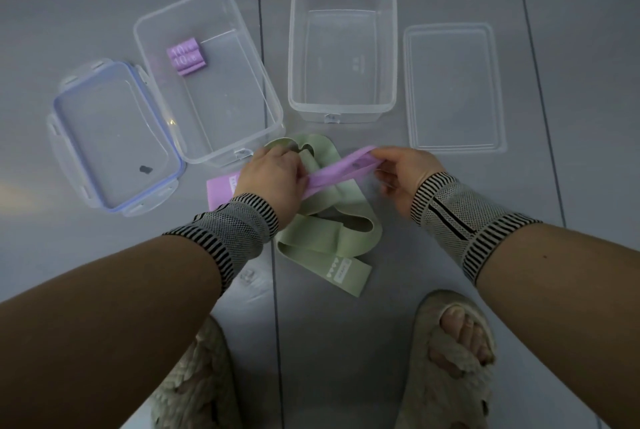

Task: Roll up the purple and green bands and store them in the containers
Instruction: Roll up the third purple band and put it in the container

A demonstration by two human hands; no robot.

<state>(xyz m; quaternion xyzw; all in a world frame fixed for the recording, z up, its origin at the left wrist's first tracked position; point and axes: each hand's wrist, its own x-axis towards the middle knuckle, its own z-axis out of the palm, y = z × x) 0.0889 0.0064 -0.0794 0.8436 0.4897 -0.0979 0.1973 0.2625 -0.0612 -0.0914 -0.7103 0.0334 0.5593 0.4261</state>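
A purple band (pixel 341 170) is stretched between my two hands, just above the floor. My left hand (pixel 272 174) grips its left end and my right hand (pixel 403 170) pinches its right end. Green bands (pixel 327 231) lie tangled on the floor under my hands. Another purple band (pixel 218 191) lies flat, partly hidden by my left wrist. A rolled purple band (pixel 186 56) sits in the far left corner of the left clear container (pixel 249 130). The right clear container (pixel 341 110) holds nothing.
A blue-rimmed lid (pixel 114 137) lies left of the left container, and a clear lid (pixel 453 85) lies right of the right one. My feet in woven slippers (pixel 450 359) stand on the grey tiled floor below the bands. A dark wall runs along the far edge.
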